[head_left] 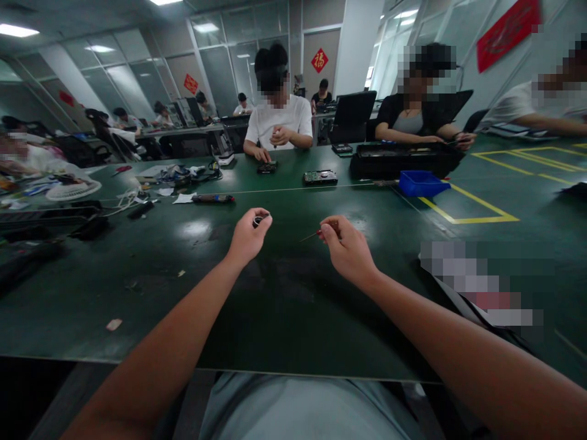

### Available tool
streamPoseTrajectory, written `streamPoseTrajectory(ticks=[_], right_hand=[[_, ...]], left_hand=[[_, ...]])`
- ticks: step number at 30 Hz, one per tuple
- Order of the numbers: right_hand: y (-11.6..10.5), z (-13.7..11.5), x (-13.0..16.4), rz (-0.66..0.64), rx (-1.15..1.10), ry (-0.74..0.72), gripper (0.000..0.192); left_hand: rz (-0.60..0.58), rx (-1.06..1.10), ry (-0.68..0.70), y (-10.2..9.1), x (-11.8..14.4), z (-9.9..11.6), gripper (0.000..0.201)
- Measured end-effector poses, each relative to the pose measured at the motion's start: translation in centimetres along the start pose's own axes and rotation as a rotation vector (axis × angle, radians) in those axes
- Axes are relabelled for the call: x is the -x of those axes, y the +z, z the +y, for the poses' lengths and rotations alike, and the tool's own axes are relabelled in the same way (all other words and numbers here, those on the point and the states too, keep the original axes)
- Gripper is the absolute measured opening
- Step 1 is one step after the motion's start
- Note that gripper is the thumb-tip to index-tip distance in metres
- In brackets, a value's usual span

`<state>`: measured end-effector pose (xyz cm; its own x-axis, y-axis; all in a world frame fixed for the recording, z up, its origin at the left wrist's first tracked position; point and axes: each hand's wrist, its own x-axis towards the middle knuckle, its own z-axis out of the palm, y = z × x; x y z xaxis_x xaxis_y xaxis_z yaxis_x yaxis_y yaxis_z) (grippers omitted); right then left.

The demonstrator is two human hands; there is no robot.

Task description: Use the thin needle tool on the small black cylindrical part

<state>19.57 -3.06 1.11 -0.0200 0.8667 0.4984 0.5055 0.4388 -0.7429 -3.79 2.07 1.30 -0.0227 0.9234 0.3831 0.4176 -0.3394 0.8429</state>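
Apparently hands (298, 239) pinch ring (259, 220), screwdriver (321, 233).

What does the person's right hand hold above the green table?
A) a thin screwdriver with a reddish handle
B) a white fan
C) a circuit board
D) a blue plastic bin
A: the right hand pinches a thin screwdriver whose shaft points toward the left hand, while the blue bin sits far off on the table.
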Motion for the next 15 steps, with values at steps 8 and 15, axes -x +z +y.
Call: streamPoseTrajectory(ticks=[8,15], right_hand=[[0.0,0.0,-0.1,-0.011,-0.004,0.032,0.023],[0.1,0.1,-0.1,-0.014,-0.019,0.035,0.023]], left_hand=[[0.279,0.671,-0.224,-6.6,-2.0,1.1,0.015],[0.405,0.711,-0.396,-13.5,-0.9,0.7,0.012]])
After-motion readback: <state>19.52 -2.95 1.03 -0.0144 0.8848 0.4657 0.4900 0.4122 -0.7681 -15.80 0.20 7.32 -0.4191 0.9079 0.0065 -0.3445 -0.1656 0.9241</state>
